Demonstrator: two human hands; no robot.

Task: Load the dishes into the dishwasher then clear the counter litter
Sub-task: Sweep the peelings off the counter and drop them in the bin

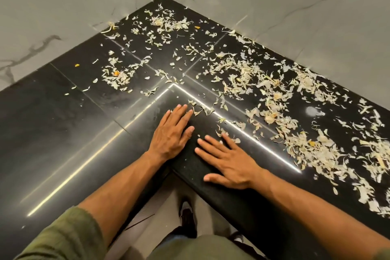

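We stand at the inner corner of a black L-shaped counter (63,124), seen from above, with marble walls (63,6) behind it. Our left hand (172,131) lies flat on the near edge, fingers straight and close together, holding nothing; its fingertips (185,110) touch the nearest scraps. Our right hand (228,160) lies flat just beside it, fingers spread wide, also holding nothing, with scraps at its far fingertips. The litter (263,95), pale dry peelings with a few orange bits, covers the far corner and the whole right arm of the counter, thickest toward the right edge; the left arm of the counter has only stray flakes. We judge the clearing stage barely begun: nothing is yet gathered into a pile, and almost all the litter remains. No dishes or dishwasher appear, so we cannot tell whether the loading is done. The right end of the counter is cut off by the frame. Below the edge, a dark shoe (186,215) on the floor is only partly visible.
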